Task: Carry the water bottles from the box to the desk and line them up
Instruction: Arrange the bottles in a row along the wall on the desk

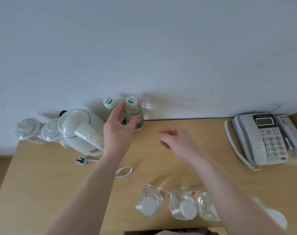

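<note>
Two green-capped water bottles stand upright at the back of the wooden surface (161, 150), against the white wall: the right bottle (134, 112) and the left bottle (109, 106), close side by side. The left hand (118, 131) reaches between and in front of them, its fingers curved round the right bottle's body, with the thumb on the right side and a fingertip up near its neck — it partly hides the lower half of both bottles. The right hand (175, 139) hovers over the bare wood to the right, fingers loosely curled and holding nothing. Near the front edge three more clear bottles with white caps stand in a row: the first (148, 201), the second (180, 205) and the third (204, 204), the last partly covered by the right forearm. Just left of the green-capped pair sits a white electric kettle (80, 131), touching or nearly touching the left bottle; its cord (125, 171) and plug (81, 161) lie loose on the wood in front of it. Two lidded cups (39, 130) stand beyond the kettle at the far left corner. A corded desk telephone (263, 138) and a remote control (292, 133) rest at the right end, well apart from the bottles.
</note>
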{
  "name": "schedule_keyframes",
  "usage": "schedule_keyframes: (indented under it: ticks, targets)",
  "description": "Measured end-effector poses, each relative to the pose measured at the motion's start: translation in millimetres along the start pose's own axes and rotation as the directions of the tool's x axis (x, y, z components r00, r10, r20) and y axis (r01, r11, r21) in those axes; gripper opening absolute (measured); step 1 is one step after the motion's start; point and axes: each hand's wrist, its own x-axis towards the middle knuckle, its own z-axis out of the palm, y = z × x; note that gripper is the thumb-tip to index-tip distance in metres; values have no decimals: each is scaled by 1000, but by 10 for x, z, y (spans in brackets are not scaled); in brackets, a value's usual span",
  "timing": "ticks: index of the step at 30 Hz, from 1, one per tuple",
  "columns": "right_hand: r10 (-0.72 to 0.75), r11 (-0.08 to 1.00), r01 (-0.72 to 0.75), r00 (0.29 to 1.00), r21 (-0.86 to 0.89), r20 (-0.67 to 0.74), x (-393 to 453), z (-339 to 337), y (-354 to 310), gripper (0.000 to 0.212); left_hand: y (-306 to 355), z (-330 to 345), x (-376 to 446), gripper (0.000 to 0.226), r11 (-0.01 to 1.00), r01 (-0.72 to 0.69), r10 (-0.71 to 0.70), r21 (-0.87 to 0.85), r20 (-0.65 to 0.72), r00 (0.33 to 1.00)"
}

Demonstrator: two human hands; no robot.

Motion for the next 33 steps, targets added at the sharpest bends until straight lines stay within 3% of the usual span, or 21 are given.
schedule_keyframes:
  ticks: [4,8,15,24,33]
  targets:
    - [-15,1000,15,1000,1,-21,-142,-9,75,8,-152,-129,-196,56,988,78,-66,-131,94,993]
    - [-23,999,23,999,26,-33,-270,1,169,24,-255,-245,-465,49,985,119,-88,-126,230,969]
    - [-52,998,52,999,18,4,-481,26,323,29,-353,-281,-931,52,983,177,-141,-45,425,894]
    - [-79,996,81,996,-28,43,-775,47,467,45,-305,-321,-1250,52,989,142,-108,-42,454,884]
    - [-99,993,102,993,-55,65,-851,17,546,40,-339,-397,-1384,32,978,187,-125,-86,472,873]
